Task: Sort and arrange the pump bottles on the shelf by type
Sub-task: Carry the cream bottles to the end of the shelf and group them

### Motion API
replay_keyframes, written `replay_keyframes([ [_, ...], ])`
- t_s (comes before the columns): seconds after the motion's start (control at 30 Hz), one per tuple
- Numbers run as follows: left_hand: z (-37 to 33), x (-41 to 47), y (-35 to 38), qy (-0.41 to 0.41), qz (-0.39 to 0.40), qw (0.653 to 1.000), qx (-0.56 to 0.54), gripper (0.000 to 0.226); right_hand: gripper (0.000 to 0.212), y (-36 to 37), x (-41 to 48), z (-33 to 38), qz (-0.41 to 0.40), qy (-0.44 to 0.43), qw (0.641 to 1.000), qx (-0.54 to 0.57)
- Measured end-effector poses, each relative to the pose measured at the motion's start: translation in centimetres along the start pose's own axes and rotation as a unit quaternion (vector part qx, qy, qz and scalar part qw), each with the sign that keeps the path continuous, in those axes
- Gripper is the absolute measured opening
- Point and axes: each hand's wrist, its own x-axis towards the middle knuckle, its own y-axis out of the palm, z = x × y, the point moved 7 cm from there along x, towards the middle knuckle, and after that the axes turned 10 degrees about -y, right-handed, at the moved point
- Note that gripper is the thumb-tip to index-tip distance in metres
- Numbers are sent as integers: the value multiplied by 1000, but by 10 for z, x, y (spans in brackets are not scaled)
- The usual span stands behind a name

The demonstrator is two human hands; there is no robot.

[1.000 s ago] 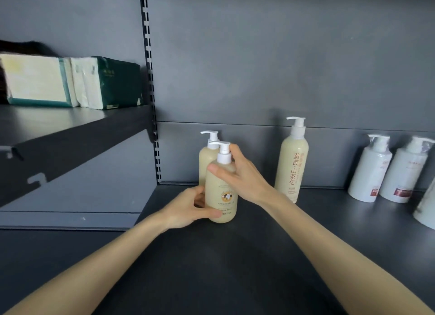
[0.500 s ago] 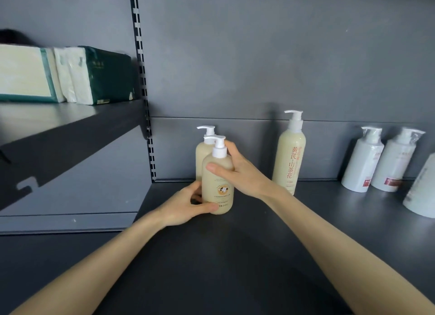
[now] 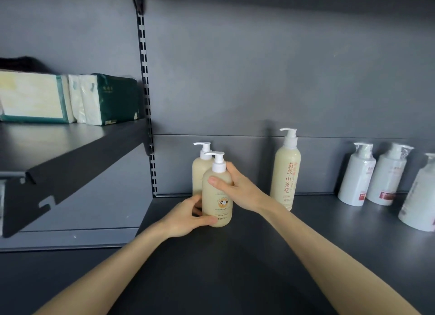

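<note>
A short cream pump bottle with a cow label [image 3: 217, 204] stands on the dark shelf [image 3: 235, 267]. My left hand [image 3: 186, 217] grips its base and my right hand [image 3: 237, 190] grips its shoulder. A matching cream bottle [image 3: 199, 171] stands right behind it, partly hidden. To the right, a tall cream bottle with red characters [image 3: 285, 173] stands near the back wall. Three white pump bottles [image 3: 356, 176] [image 3: 386, 177] [image 3: 419, 197] stand at the far right, the last cut off by the frame edge.
A higher shelf [image 3: 70, 147] on the left carries packs of tissues [image 3: 108, 99]. A slotted upright rail [image 3: 148, 107] separates the two bays. The grey back wall closes off the shelf behind the bottles.
Both hands keep their hold on the cow-label bottle, which stays in front of its twin. Only the camera view has shifted slightly.
</note>
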Motion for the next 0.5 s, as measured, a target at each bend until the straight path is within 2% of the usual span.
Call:
replay_keyframes([
  [0.1,-4,-2,-1,-9,-11,999,31,76,48,-3,-1,3,8,14,1000,-17],
  [0.23,-10,-4,-2,-33,-44,994,95,53,54,-13,-6,11,36,31,996,-76],
  [0.4,-39,-26,-12,-59,-137,951,271,30,51,-42,-20,25,47,24,983,-177],
  [0.5,-62,-38,-16,-52,-164,945,278,29,47,-70,-37,35,30,14,977,-210],
])
